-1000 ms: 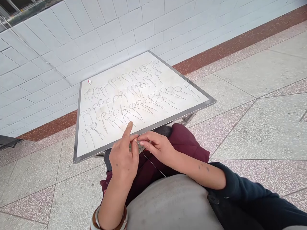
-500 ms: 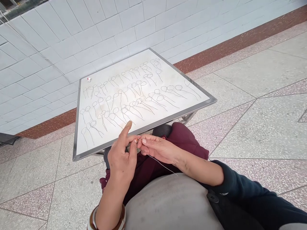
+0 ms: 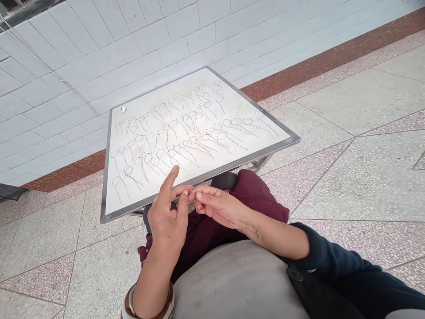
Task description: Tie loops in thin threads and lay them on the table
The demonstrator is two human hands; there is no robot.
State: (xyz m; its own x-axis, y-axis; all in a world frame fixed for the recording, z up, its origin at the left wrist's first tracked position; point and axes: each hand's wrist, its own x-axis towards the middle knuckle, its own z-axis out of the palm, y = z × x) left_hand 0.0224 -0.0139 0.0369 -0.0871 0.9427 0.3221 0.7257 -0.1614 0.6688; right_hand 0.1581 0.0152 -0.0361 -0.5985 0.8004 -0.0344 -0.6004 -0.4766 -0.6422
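My left hand (image 3: 168, 212) pinches a thin pale thread between thumb and a finger, with another finger raised over the table's near edge. Close beside it, my right hand (image 3: 217, 204) pinches the same thread (image 3: 219, 217), whose loose part runs back along the palm toward the wrist. A tiny orange spot shows at the left fingertips; what it is I cannot make out. Beyond the hands, several thin dark looped threads (image 3: 247, 122) with trailing ends lie in rows on the white table (image 3: 172, 91).
A small red and white object (image 3: 123, 110) sits at the table's far left corner. The table's grey metal rim (image 3: 245, 163) is just in front of my hands. Behind stands a white tiled wall (image 3: 139, 44). My knees in maroon cloth (image 3: 259, 199) are under the hands.
My left hand has shifted slightly left, widening the small gap between the fingertips. The thread's loose end now lies closer to my right palm and wrist.
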